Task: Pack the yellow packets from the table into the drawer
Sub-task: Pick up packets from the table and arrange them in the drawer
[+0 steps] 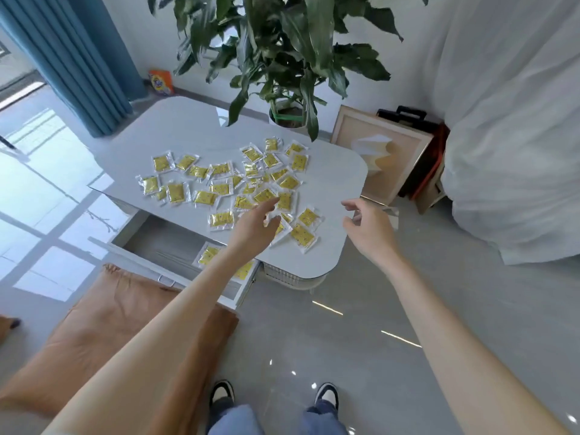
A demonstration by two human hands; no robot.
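Note:
Several yellow packets (205, 197) in clear wrappers lie scattered over the white table (326, 189). Below the table's front edge a grey drawer (163, 243) stands pulled out, with two packets (207, 255) lying in its right end. My left hand (254, 227) reaches over the near packets with fingers spread and relaxed, holding nothing. My right hand (365, 226) hovers at the table's right front corner, fingers loosely curved and empty. A single packet (303, 235) lies between the two hands.
A potted plant (287, 116) stands behind the table. A framed picture (381, 152) and a black case (405, 116) lean at the right, beside a white cloth-covered bulk (514, 136). An orange cushion (116, 312) lies left of the drawer. A detergent box (161, 82) sits by the blue curtain (78, 58).

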